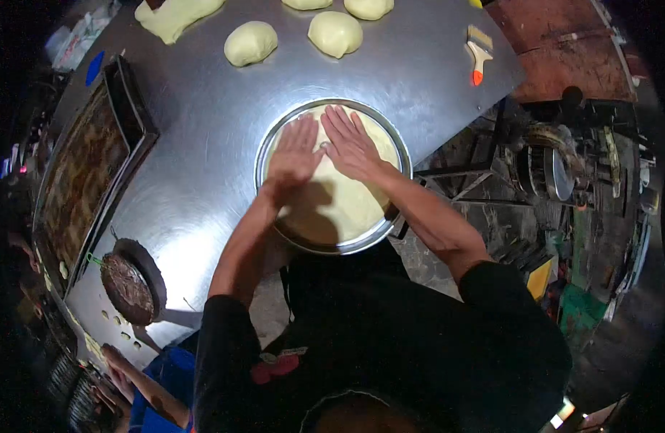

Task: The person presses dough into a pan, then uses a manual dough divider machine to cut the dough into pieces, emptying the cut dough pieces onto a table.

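A round metal pan sits at the near edge of the steel table, with a flat sheet of pale dough spread across its inside. My left hand lies palm down over the dough's left part, fingers stretched toward the far rim; it is slightly blurred. Flat on the dough beside it is my right hand, its fingers extended and the thumbs close together. Neither hand grips anything. Shadows of my arms darken the dough's near side.
Dough balls and a flatter dough piece lie at the table's far side. A pastry brush rests far right. Left are a stained baking tray and a bowl of dark filling. Another person's arm reaches in lower left.
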{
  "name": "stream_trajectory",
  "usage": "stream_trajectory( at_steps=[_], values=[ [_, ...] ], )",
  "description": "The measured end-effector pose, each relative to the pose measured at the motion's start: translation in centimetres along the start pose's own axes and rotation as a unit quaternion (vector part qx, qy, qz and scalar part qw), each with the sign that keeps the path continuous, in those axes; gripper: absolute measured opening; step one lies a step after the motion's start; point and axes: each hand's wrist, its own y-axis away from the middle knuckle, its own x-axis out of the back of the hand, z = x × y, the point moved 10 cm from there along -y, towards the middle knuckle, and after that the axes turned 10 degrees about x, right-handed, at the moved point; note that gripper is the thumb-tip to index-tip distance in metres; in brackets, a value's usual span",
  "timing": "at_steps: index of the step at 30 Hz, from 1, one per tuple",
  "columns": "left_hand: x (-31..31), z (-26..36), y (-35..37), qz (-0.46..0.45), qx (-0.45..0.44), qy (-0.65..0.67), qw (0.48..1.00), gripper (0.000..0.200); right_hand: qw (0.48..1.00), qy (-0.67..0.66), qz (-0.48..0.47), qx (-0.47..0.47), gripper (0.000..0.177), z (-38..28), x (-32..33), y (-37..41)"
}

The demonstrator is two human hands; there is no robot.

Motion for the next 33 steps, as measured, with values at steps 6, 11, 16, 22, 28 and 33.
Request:
stream_trajectory(
  at_steps=[6, 11, 16, 22, 28, 33],
  values=[
    [-1.0, -1.7, 2.4, -0.035, 0.133, -0.02, 0.99, 0.06, 0.982, -0.17, -0.087, -0.008, 0.065, 0.6, 1.3, -1.2],
    [-2.6, -1.7, 0.5, -0.183, 0.144, -0.012, 0.972, 0.063, 0.999, -0.033, -0.008, -0.034, 0.069, 1.0, 0.6, 1.6],
    [-2.4, -1.2, 1.2, -0.098, 0.116, 0.008, 0.988, 0.065, 0.996, 0.006, 0.013, -0.083, 0.067, 1.8, 0.4, 4.3],
    [-2.4, -1.5, 0.9, -0.232, 0.233, -0.037, 0.944, 0.06, 0.986, -0.011, 0.032, -0.164, 0.067, 1.9, 0.3, 4.4],
    [-2.0, 0.2, 0.8, -0.058, 0.136, -0.001, 0.989, 0.063, 1.0, -0.008, 0.002, 0.004, 0.062, 1.6, 1.6, 3.5],
    [-1.9, 0.8, 1.3, -0.11, 0.166, -0.032, 0.979, 0.068, 0.988, -0.109, 0.075, -0.074, 0.061, 2.7, 2.6, 5.2]
  ],
)
